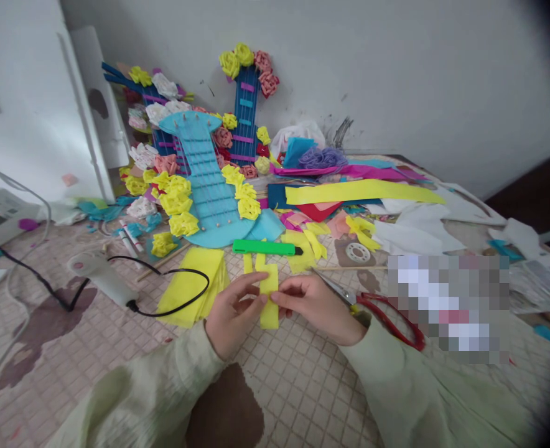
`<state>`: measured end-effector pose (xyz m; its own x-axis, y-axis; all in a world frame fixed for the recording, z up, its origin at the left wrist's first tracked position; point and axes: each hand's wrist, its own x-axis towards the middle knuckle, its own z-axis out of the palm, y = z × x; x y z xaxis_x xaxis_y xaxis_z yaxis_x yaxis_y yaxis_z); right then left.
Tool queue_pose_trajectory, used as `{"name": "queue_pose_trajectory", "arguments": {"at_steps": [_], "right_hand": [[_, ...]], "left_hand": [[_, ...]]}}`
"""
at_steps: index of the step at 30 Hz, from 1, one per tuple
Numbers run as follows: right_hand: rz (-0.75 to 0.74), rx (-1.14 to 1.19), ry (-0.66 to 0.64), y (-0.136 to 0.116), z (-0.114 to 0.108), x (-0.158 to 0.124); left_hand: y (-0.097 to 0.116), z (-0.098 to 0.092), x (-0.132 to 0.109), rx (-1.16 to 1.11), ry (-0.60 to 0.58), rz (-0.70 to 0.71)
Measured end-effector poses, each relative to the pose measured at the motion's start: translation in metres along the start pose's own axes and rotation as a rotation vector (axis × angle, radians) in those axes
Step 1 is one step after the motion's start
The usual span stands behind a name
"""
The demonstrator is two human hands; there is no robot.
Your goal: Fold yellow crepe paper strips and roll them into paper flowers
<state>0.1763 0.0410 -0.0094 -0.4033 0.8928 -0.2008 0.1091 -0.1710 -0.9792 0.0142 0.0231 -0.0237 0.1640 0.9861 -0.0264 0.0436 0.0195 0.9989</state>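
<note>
My left hand [231, 311] and my right hand [315, 305] meet over the table, both pinching a yellow felt strip [269, 295] that stands upright between the fingertips. Just behind the right hand lie red-handled scissors [382, 314], their blades pointing up-left. A green utility knife [265, 247] rests beyond the strip. Left of my hands sits a stack of yellow felt sheets [193, 283]. Both arms wear pale green sleeves.
A white glue gun [100, 277] with a black cable lies at left. Blue guitar-shaped craft pieces [207, 180] covered in yellow, pink and white felt roses stand against the wall. Coloured felt scraps and a long yellow strip [363, 191] cover the far right of the table.
</note>
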Motion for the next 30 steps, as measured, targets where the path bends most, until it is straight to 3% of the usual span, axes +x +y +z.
{"name": "queue_pose_trajectory", "arguments": {"at_steps": [22, 30], "right_hand": [[0.055, -0.041, -0.129, 0.0034, 0.0060, -0.0029], [0.047, -0.086, -0.163, 0.0042, 0.0068, -0.0020]], "left_hand": [[-0.0069, -0.0047, 0.0040, -0.117, 0.111, -0.097], [-0.0039, -0.0032, 0.0033, -0.145, 0.145, -0.065]]}}
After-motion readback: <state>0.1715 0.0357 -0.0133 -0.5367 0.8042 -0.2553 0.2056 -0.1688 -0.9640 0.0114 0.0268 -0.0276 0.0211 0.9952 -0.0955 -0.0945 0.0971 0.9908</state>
